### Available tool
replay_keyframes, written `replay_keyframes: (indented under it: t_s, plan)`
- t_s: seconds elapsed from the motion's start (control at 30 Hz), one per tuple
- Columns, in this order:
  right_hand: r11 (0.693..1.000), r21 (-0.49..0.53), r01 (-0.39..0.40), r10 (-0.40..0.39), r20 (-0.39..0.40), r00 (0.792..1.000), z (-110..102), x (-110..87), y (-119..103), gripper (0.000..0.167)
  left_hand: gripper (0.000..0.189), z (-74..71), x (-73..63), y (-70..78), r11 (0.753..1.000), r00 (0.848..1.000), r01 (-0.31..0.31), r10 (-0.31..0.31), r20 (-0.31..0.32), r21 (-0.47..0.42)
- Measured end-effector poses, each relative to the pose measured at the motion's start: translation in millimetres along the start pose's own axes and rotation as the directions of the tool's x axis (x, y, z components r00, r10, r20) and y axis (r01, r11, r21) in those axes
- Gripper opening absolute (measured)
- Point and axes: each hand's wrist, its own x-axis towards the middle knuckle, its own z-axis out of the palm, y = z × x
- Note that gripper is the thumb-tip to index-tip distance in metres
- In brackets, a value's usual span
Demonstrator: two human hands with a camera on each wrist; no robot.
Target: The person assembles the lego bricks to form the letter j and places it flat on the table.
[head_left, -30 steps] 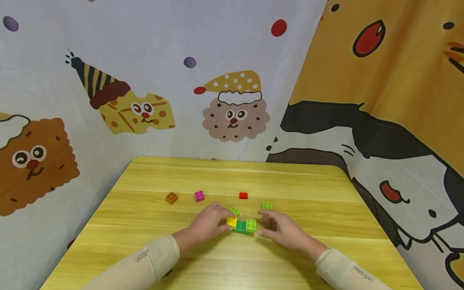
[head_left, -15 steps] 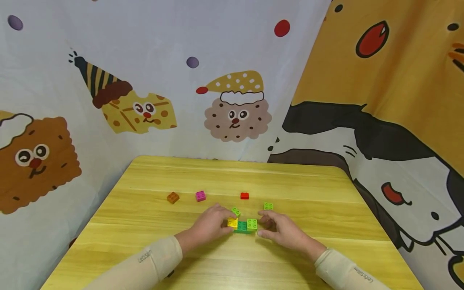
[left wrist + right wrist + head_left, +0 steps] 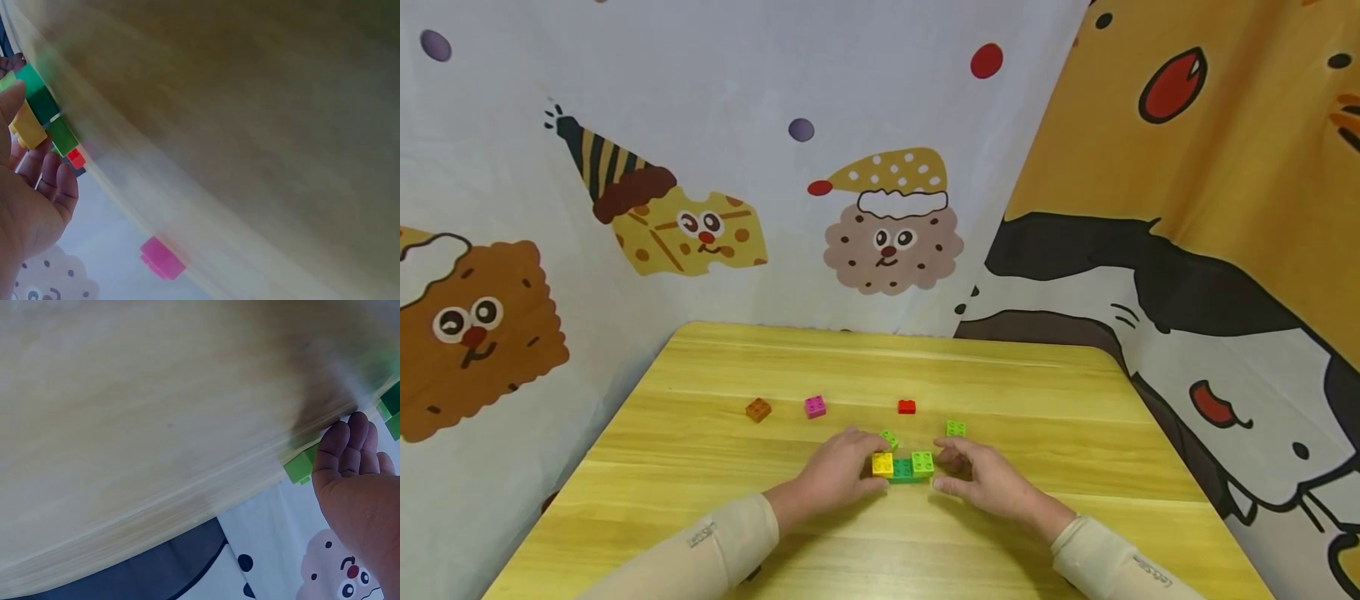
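Beige sleeves (image 3: 658,567) with small dark lettering (image 3: 702,533) near each banded cuff (image 3: 751,518).

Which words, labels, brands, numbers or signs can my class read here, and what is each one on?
"Let's…", apparently, on the left sleeve; its remaining letters are too blurred.
"Let's…", apparently, on the right sleeve; the rest is too small.
No readable text on the bricks.
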Motion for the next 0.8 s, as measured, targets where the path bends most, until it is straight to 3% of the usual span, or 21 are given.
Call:
replay_keyframes:
  t_s: [0.33,0.8]
  plan:
    - [1.000,-0.007,0.002,-0.002,-0.003,1.000,0.7,-0.2,-0.2,0.071,0.044,3.6,5.4,0.0,1.000,1.000,-0.005,0.005,-0.015,-0.014]
    - [1.000,-0.009,-0.014,0.014,-0.011,1.000,0.1,-1.3,2.8,0.071,0.040,-0.6,6.0,-8.0,0.994,1.000,0.009,-0.008,0.014,-0.113]
